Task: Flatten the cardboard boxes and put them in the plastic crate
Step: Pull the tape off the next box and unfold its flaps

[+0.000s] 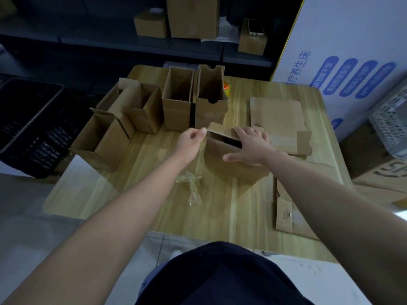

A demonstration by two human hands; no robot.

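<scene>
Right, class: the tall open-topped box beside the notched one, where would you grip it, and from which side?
Pinch the near wall's top rim of the tall box from above, fingers inside, thumb outside. Its top is open; the notched box and shorter box crowd its sides.

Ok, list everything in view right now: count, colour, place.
table: one, light wood, centre
open boxes: at least four, brown, standing on the table's far left
near box: one, brown, table centre, top flap ajar
flattened cardboard: several sheets, brown, table's right side
crumpled tape: one wad, clear, on the table beside the near box
orange object: one, partly hidden behind an open box
black crate: one, left of the table
grey basket: one, perforated, far right
shelf boxes: three, brown, dark shelf behind
phone: one, pale, on the rightmost shelf box
printed carton: one, white and blue, right rear
left hand: fingers curled at the near box's left flap corner
right hand: spread flat on the near box's top
</scene>
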